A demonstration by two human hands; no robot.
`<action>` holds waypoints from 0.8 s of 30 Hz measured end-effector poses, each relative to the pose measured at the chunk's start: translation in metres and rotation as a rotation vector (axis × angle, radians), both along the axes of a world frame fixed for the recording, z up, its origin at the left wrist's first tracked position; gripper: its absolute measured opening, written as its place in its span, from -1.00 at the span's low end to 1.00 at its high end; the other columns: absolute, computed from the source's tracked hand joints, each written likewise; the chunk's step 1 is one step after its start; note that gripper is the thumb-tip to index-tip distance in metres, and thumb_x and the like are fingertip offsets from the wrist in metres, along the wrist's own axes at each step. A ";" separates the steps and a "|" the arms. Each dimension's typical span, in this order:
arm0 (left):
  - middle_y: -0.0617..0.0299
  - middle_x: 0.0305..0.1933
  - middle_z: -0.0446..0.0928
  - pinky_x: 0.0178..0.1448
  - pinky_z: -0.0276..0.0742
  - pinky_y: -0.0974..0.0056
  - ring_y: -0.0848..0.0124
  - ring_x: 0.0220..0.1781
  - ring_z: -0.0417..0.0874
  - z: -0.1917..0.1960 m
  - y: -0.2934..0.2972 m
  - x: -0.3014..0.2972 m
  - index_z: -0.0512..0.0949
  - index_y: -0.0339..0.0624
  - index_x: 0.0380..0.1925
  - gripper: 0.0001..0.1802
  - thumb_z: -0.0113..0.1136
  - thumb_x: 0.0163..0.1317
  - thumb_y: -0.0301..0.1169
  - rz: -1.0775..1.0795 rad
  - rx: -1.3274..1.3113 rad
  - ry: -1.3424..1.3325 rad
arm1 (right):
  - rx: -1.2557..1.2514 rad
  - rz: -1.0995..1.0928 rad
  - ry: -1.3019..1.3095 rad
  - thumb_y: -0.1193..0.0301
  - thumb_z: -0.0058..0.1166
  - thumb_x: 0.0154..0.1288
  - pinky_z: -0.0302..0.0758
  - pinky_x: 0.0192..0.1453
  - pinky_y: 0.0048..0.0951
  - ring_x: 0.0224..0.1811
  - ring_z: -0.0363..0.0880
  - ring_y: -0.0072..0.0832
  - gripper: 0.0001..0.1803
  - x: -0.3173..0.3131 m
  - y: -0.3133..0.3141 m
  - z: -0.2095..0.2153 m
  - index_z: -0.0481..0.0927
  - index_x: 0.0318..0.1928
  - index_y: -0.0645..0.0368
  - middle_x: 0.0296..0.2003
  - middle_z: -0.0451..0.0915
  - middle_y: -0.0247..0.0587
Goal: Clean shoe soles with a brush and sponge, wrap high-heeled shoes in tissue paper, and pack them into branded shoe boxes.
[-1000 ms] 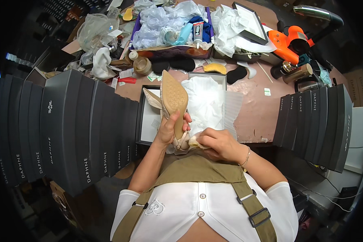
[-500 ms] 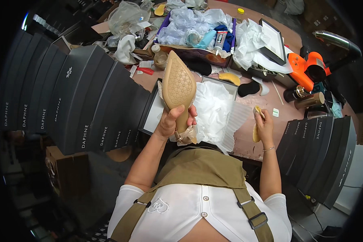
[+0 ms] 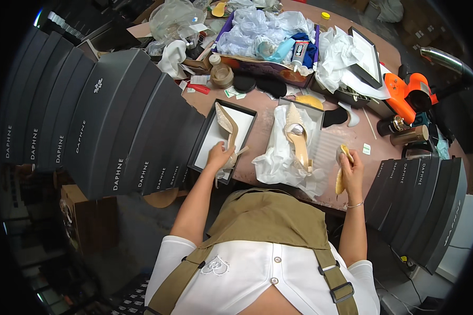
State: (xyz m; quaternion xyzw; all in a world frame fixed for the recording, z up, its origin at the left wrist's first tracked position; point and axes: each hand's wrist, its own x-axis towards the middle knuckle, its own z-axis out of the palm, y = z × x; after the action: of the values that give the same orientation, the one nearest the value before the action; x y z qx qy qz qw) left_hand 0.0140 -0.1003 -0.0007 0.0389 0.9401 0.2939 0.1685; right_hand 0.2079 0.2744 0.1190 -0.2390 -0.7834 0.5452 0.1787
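Observation:
A beige pointed-toe heeled shoe [image 3: 227, 119] lies on its side in a shallow white-lined black box lid [image 3: 198, 152], left of the middle. My left hand [image 3: 219, 156] is closed on its heel end, near a strap. A matching shoe [image 3: 298, 137] rests in white tissue paper [image 3: 270, 163] inside an open box [image 3: 316, 119] just to the right. My right hand [image 3: 352, 173] grips a thin, bent yellow pad [image 3: 339, 181], held over the table's right side. Its exact material is unclear.
Black shoe boxes [image 3: 115, 126] stand in a row on the left, with more black boxes [image 3: 420, 194] at right. Behind are a bottle [image 3: 222, 76], a purple bin of plastic bags [image 3: 257, 60], black pads [image 3: 270, 85], an orange tool [image 3: 404, 94] and a metallic nozzle [image 3: 446, 60].
My left hand has lowered the shoe from above the tissue, sole facing me, into the lid at left. The second shoe now shows in the tissue. My right hand still holds the yellow pad.

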 end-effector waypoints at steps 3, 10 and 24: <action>-0.11 -0.16 0.59 0.01 0.50 0.16 0.12 -0.10 0.62 -0.047 0.001 -0.001 0.53 -0.32 -0.12 -0.47 0.23 0.10 -0.06 0.023 0.053 -0.077 | 0.008 0.052 -0.077 0.43 0.09 0.29 0.32 -0.38 -0.60 -0.45 0.34 -0.70 -0.86 -0.008 -0.032 0.014 0.50 -0.26 0.26 -0.50 0.44 -0.42; 0.17 -0.17 0.60 -0.08 0.54 0.35 0.51 -0.18 0.58 0.070 0.004 0.015 0.49 -0.34 -0.10 -0.75 0.08 0.29 -0.41 -0.135 0.919 -0.453 | 0.133 0.299 0.019 0.55 0.11 0.16 0.37 -0.27 -0.57 -0.37 0.44 -0.54 -0.88 -0.018 -0.100 0.056 0.53 -0.26 0.25 -0.40 0.47 -0.26; 0.07 -0.16 0.62 -0.09 0.50 0.36 0.42 -0.17 0.63 0.096 0.010 0.012 0.43 -0.29 0.10 -0.59 0.12 0.26 -0.40 -0.272 0.765 -0.387 | 0.705 0.323 -0.097 0.52 0.17 -0.01 0.49 -0.41 -0.24 -0.41 0.54 -0.10 -0.76 -0.007 -0.111 0.055 0.48 -0.27 0.12 -0.33 0.49 -0.12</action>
State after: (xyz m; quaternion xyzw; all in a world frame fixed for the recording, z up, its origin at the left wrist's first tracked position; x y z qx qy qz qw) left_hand 0.0264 -0.0902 0.0952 0.1660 0.7012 0.5974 0.3518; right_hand 0.2013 0.1629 0.1736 -0.0621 -0.9577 0.2517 0.1247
